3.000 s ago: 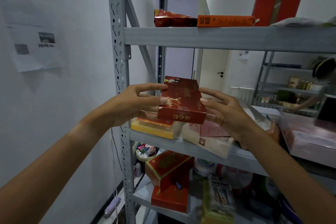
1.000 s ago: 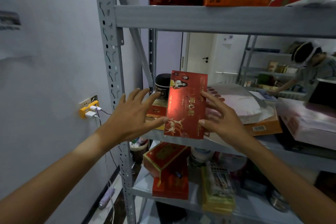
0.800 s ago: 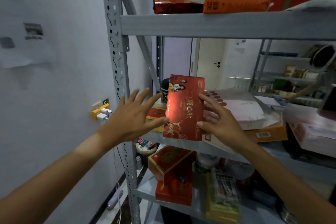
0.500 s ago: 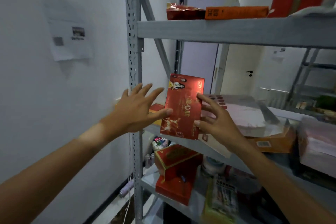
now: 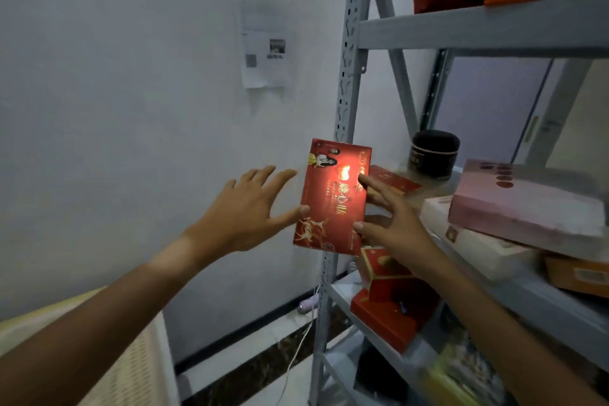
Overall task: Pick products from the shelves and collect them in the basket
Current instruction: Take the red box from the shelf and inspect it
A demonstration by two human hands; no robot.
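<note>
A flat red box (image 5: 333, 198) with gold lettering stands upright in the air, in front of the grey shelf rack's left post (image 5: 346, 82). My right hand (image 5: 392, 227) pinches its right edge, thumb and forefinger on the front face, the other fingers behind. My left hand (image 5: 244, 211) is spread with straight fingers, and only its thumb tip touches the box's left edge. A cream perforated basket wall (image 5: 125, 362) shows at the bottom left under my left forearm.
The middle shelf (image 5: 543, 303) carries a pink box (image 5: 524, 204), a white box, an orange box and a black round tin (image 5: 435, 153). Red boxes (image 5: 392, 306) lie on the shelf below. A paper sheet (image 5: 263, 53) hangs on the white wall.
The red box has moved left, from in front of the shelf to beside the post, still between both hands. The view has swung left toward the wall, and the basket edge has appeared.
</note>
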